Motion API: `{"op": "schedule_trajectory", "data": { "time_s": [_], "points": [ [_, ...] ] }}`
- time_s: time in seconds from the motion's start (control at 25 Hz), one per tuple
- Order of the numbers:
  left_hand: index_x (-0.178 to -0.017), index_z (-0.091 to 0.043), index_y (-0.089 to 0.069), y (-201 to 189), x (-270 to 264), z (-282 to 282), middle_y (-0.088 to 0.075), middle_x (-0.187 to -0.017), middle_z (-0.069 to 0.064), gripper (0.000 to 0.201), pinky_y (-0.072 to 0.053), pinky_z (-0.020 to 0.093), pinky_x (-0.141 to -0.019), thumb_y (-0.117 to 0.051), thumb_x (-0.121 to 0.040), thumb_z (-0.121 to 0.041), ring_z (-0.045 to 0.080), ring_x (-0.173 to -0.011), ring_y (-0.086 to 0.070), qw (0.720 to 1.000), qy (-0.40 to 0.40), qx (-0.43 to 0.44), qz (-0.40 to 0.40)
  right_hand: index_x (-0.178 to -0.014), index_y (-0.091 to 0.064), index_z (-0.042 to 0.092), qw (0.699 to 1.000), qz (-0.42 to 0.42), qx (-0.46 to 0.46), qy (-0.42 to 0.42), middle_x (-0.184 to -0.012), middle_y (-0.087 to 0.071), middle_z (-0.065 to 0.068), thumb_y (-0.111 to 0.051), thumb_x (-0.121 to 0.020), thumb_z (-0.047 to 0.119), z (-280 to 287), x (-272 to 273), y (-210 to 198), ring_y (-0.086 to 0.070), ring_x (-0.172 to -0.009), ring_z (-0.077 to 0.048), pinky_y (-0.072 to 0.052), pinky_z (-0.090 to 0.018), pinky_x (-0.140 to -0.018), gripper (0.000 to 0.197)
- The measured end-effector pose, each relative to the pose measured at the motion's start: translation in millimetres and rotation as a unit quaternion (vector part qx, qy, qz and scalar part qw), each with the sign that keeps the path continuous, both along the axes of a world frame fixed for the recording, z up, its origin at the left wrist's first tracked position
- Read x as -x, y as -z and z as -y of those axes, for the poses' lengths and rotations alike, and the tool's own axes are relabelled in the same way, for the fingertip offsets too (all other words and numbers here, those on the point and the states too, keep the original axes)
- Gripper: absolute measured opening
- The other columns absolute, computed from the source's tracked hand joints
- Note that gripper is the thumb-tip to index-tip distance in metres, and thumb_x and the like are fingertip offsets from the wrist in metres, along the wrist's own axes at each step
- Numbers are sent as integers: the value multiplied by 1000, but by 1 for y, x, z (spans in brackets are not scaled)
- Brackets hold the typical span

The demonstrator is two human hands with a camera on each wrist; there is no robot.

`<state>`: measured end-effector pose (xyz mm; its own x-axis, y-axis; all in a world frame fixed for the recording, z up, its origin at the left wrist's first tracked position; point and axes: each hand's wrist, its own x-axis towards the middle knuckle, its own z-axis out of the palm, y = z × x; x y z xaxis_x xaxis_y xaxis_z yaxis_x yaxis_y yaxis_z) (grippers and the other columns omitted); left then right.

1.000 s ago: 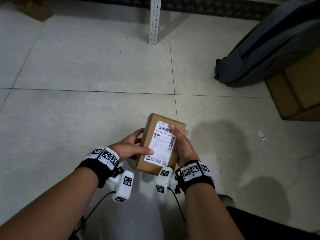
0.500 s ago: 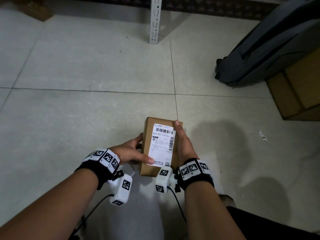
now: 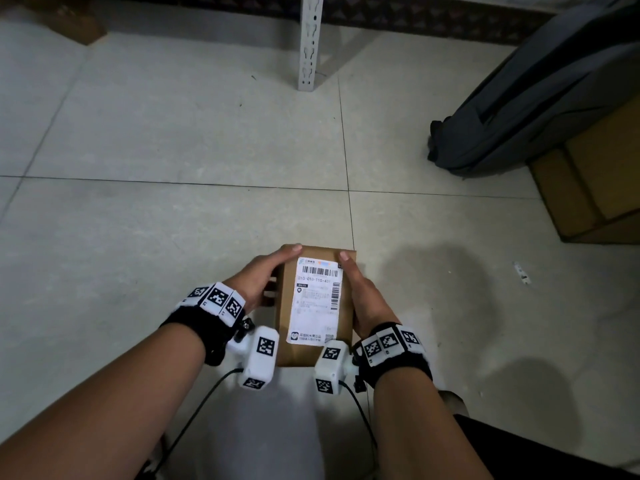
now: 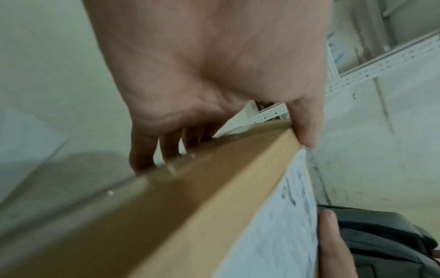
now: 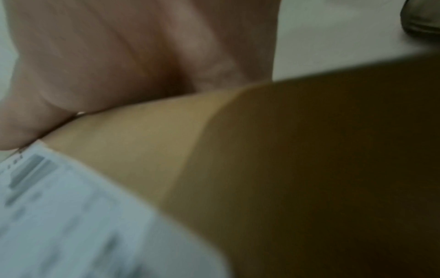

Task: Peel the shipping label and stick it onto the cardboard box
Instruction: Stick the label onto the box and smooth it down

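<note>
A small brown cardboard box [image 3: 298,355] is held above the tiled floor, its long side pointing away from me. A white shipping label [image 3: 317,303] with barcodes lies flat on its top face. My left hand [image 3: 263,278] grips the box's left side, thumb on the far left corner and fingers curled against the side. My right hand [image 3: 363,296] grips the right side, thumb lying along the label's right edge. The left wrist view shows the left hand [image 4: 202,65] on the box [image 4: 190,216] beside the label [image 4: 281,225]. The blurred right wrist view shows the palm [image 5: 119,56] on the box [image 5: 309,169].
A white perforated shelf post [image 3: 310,43] stands on the floor straight ahead. A grey backpack [image 3: 536,88] leans on a large cardboard box [image 3: 595,181] at the right. A small white scrap [image 3: 522,273] lies on the tiles to the right.
My left thumb has slid from the label's near left corner up to the box's far left corner. The box has turned straighter. My right thumb stays on the right side.
</note>
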<state>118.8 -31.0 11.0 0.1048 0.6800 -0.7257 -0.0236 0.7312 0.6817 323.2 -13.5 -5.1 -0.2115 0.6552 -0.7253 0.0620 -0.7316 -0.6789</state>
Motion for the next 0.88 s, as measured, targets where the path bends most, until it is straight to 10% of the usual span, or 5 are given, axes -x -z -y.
{"op": "schedule_trajectory", "data": {
  "time_s": [0.24, 0.48, 0.64, 0.88],
  "points": [
    [-105, -12, -75, 4, 4, 0, -79, -98, 7, 71, -52, 52, -98, -61, -73, -74, 30, -98, -73, 998, -13, -35, -56, -127, -72, 23, 998, -51, 44, 1, -119, -78, -10, -70, -82, 66, 7, 6, 3, -72, -115, -33, -52, -52, -106, 63],
    [-107, -15, -75, -3, 14, -8, -77, -105, 12, 77, -55, 42, -86, -61, -67, -79, 35, -100, -72, 992, -116, -23, -39, -146, -50, 37, 972, -169, 70, -151, -138, -68, -10, -74, -83, -2, 18, -8, 3, -63, -126, -42, -62, -52, -85, 78],
    [-107, -14, -75, -8, 17, -9, -79, -101, 8, 62, -54, 44, -92, -66, -75, -66, 31, -101, -72, 994, -61, -76, -46, -148, -47, 38, 971, -187, 49, -144, -139, -67, -11, -76, -80, -8, 21, -5, 5, -62, -129, -42, -45, -68, -106, 87],
    [-112, -14, -73, -10, 20, -18, -78, -104, 12, 54, -54, 44, -93, -63, -83, -59, 34, -99, -73, 990, -94, -99, -40, -146, -51, 31, 978, -169, 30, -115, -133, -71, -9, -79, -79, -1, 10, 4, -2, -65, -124, -32, -57, -42, -90, 80]
  ]
}}
